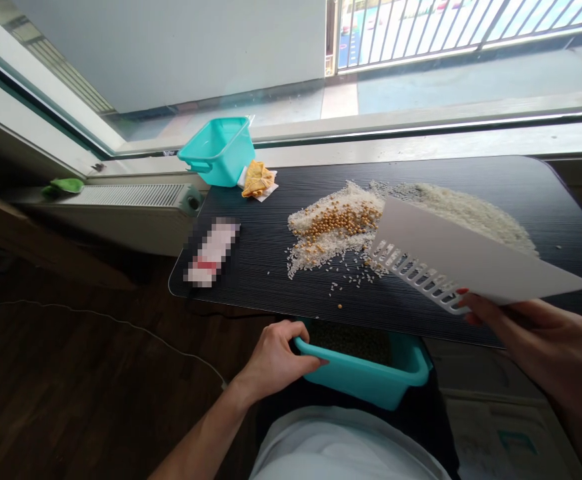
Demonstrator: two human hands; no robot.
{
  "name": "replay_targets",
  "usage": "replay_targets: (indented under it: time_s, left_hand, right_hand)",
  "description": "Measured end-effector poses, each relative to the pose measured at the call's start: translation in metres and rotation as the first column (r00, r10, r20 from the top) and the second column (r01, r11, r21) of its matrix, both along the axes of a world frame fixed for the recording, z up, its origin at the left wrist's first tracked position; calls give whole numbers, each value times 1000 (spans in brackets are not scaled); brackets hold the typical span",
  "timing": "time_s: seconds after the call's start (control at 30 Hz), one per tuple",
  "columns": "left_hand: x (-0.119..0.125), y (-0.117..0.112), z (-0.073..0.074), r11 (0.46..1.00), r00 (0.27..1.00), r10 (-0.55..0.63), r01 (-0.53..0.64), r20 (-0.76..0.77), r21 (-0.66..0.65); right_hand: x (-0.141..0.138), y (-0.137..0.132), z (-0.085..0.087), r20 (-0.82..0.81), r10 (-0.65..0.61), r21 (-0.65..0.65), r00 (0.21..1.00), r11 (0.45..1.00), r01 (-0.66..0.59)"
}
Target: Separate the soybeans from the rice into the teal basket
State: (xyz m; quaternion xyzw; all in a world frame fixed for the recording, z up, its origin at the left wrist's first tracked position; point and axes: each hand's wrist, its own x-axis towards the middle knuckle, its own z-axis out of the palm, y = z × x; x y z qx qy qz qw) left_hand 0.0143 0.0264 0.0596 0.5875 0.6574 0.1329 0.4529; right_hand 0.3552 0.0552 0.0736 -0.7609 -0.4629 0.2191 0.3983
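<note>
My left hand (275, 360) grips the left rim of a teal tub (371, 377) held below the near edge of the black table (271, 267); dark green grains lie inside it. My right hand (531, 333) holds a white slotted basket (451, 257) tilted on the table, its slotted edge against a heap of white rice (461, 207) mixed with yellow beans (341, 220). Loose grains are scattered in front of the heap.
A second teal tub (218, 150) stands at the table's far left corner beside a yellow cloth (257, 179). A blurred flat packet (212, 252) lies near the left edge. A radiator (125, 197) and a window sill run behind the table. A white cable (95, 317) crosses the dark floor.
</note>
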Motion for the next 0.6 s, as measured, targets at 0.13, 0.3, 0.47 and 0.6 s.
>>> replay_targets:
  time_s: [0.13,0.3,0.47,0.6]
  left_hand:
    - [0,1,0,1000,1000,1,-1,3,-3]
    - [1,2,0,1000,1000,10,-10,5,-3]
    - [0,1,-1,1000,1000,23,-23,19,0]
    - [-2,1,-2,1000,999,23,-23,25,-1]
  right_hand:
    - [-4,2,4,16,-38,7,999,999,37]
    - [-3,26,4,21,76,0,997,997,-76]
    - [-4,32,12,23,194,-26,981,981,-193]
    - [10,18,15,48,209,-59,977,977,-206]
